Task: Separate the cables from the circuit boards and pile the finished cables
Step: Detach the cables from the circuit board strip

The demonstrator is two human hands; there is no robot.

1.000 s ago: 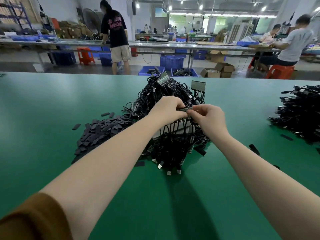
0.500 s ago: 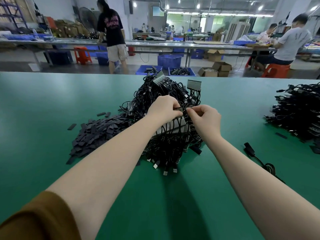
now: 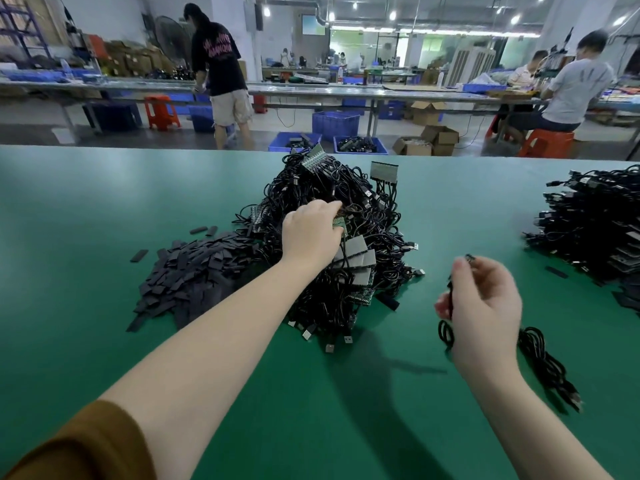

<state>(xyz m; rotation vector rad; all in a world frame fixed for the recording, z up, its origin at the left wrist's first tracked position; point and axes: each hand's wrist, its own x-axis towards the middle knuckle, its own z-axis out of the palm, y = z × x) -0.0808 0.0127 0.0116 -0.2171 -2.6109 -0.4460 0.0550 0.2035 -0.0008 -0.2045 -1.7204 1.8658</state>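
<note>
Step in hand, as I read it: one cable is off its board and on its way to the pile.

- Your right hand (image 3: 485, 306) at 4 o'clock has its fingers curled round a freed black cable (image 3: 543, 358): connector end pinched up by the fingertips, the coiled rest trailing down onto the green table (image 3: 86, 237) toward 5 o'clock.
- Your left hand (image 3: 311, 233) sits on the central heap of cables and circuit boards (image 3: 346, 209), fingers curled down into it at a small green board (image 3: 339, 224). It looks like a grip on that board, but the fingertips are buried, so treat it as likely, not certain.
- Finished cable pile (image 3: 595, 223) is at 2–3 o'clock by the table's right edge, well apart from the heap.
- Flat dark strips (image 3: 194, 275), a loose mound, lie at 9 o'clock, touching the heap's left side.

Next move, my call: swing the right hand out to the 3 o'clock pile and let go so the coil lands on top without dragging. Keep the left hand planted on the board so the next cable is lined up when the right comes back. Watch for the trailing coil snagging the loose plugs at the heap's near edge.

Writing: the standing person's black shirt (image 3: 218, 50) at 11 o'clock carries pink lettering, too blurred to read. Nothing legible on boards or cables.
</note>
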